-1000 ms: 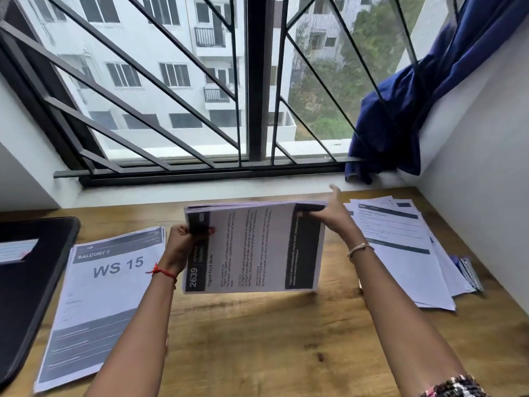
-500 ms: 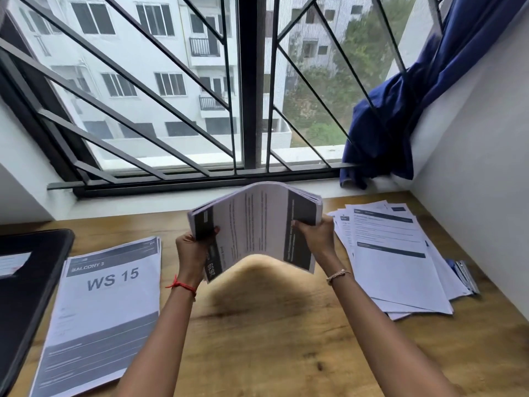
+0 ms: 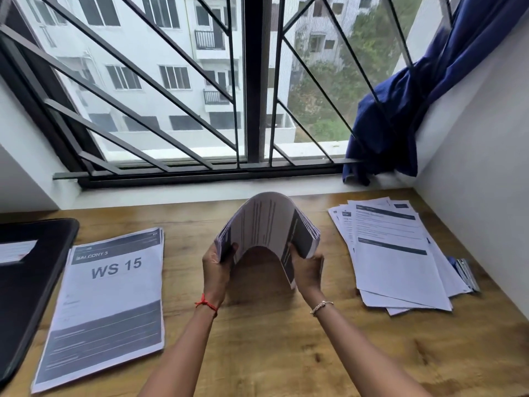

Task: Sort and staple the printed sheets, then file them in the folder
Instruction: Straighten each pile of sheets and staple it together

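Your left hand (image 3: 217, 265) and right hand (image 3: 307, 270) each grip one end of a thick bundle of printed sheets (image 3: 266, 222), fingers curled round its edges. The left thumb lies on the near face. The bundle sits between the hands, bowed upward into an arch. Its crown is at 12 o'clock from your wrists, both ends are turned down, and all of it is held clear of the wooden desk (image 3: 272, 339). Your palms face each other and your forearms converge from 6 o'clock. The left wrist carries a red thread, the right a bead bracelet.

At 9 o'clock from the hands, a squared stack headed "WS 15" (image 3: 111, 305) lies flat on the desk. Beyond it, at the desk's left edge, lies a black folder (image 3: 31, 267) bearing a white label. At 3 o'clock a fanned pile (image 3: 398, 259) of printed sheets lies flat. What looks like a blue-and-silver stapler (image 3: 466, 273) shows at its right edge, partly covered. At 1 o'clock a blue curtain (image 3: 400, 110) is bunched on the sill against the window grille (image 3: 171, 110).
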Motion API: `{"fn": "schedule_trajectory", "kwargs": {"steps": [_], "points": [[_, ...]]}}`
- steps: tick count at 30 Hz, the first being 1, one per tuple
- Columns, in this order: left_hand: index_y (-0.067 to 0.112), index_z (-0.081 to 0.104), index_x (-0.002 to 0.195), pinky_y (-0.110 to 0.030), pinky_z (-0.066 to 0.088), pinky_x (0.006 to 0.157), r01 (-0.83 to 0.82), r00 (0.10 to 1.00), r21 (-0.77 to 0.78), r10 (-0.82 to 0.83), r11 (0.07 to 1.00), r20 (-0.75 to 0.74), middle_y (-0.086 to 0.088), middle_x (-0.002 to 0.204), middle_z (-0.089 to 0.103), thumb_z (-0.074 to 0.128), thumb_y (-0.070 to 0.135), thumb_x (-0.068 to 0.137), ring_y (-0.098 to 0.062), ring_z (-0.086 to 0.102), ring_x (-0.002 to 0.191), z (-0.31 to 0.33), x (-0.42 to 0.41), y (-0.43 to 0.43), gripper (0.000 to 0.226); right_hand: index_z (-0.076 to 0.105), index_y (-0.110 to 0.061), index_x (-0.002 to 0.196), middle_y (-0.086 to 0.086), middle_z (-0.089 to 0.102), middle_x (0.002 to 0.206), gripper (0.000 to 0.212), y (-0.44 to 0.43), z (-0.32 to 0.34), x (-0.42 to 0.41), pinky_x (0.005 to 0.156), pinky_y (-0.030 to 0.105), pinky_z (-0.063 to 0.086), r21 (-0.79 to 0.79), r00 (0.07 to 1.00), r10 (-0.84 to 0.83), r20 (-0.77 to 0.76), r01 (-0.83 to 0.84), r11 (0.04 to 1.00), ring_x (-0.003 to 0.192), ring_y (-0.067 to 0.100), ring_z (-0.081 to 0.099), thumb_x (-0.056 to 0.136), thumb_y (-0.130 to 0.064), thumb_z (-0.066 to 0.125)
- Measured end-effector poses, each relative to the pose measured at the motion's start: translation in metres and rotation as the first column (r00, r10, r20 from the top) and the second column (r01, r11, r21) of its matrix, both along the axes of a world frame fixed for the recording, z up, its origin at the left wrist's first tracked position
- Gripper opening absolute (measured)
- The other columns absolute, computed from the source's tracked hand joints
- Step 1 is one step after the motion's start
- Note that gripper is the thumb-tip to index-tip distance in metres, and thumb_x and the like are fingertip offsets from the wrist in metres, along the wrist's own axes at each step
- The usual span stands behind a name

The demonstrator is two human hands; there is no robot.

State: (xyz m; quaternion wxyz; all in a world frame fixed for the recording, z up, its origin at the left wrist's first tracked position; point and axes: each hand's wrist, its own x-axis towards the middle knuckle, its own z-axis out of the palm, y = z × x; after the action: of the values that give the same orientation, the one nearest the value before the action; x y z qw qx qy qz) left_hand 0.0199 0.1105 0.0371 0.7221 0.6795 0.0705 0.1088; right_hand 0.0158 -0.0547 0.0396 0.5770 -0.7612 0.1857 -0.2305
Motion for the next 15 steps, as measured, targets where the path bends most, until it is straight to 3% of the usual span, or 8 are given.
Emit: {"fn": "schedule_trajectory", "kwargs": {"steps": [3,7,9,13,15], "points": [[0.004,0.054,0.119,-0.049,0.05,0.087,-0.013,1.0,0.068,0.014,0.998,-0.015,-0.005,0.103,0.06,0.059,-0.001,0.087,-0.019,0.057,0.098,-0.003,0.003,0.002,0.033,0.063,0.007,0.102,0.008,0.063,0.085,0.024,-0.001,0.001,-0.002,0.076,0.043,0.054,0.033,0.999,-0.01,-0.044,0.011,0.999,0.08,0.021,0.061,0.081,-0.003,0.067],[0.006,0.058,0.101,-0.041,0.051,0.074,-0.037,0.999,0.055,0.039,0.998,-0.02,-0.001,0.087,0.062,0.057,-0.001,0.088,0.004,0.061,0.073,-0.001,0.006,0.008,0.015,0.06,0.009,0.105,0.008,0.06,0.081,0.027,-0.006,0.011,0.0,0.061,0.035,0.046,-0.054,1.0,-0.018,0.02,0.019,0.998,0.074,0.019,0.059,0.081,-0.001,0.066],[0.008,0.057,0.101,-0.034,0.05,0.071,-0.027,1.0,0.058,0.028,0.998,-0.012,0.002,0.088,0.062,0.057,-0.002,0.088,0.004,0.061,0.073,-0.003,0.005,0.009,0.016,0.06,0.01,0.105,0.007,0.06,0.082,0.027,-0.009,0.009,0.0,0.062,0.039,0.048,-0.045,1.0,-0.005,-0.01,0.005,0.999,0.076,0.021,0.061,0.082,-0.002,0.066],[0.005,0.059,0.104,-0.039,0.051,0.077,-0.023,1.0,0.099,0.025,0.995,-0.02,-0.003,0.093,0.064,0.059,-0.001,0.087,-0.02,0.06,0.088,-0.014,0.001,0.008,0.018,0.064,0.009,0.096,0.01,0.062,0.081,0.02,-0.011,-0.002,-0.004,0.064,0.041,0.051,0.022,0.994,0.02,-0.112,-0.017,1.0,0.077,0.023,0.062,0.083,-0.006,0.066],[-0.001,0.059,0.107,-0.038,0.051,0.077,-0.021,0.999,0.088,0.024,0.996,-0.037,-0.007,0.095,0.064,0.058,0.0,0.088,-0.023,0.06,0.09,-0.016,0.002,0.006,0.02,0.064,0.008,0.095,0.01,0.062,0.079,0.019,-0.011,-0.004,-0.004,0.065,0.039,0.051,0.04,0.992,0.029,-0.122,-0.024,0.999,0.074,0.022,0.061,0.082,-0.006,0.066]]}}
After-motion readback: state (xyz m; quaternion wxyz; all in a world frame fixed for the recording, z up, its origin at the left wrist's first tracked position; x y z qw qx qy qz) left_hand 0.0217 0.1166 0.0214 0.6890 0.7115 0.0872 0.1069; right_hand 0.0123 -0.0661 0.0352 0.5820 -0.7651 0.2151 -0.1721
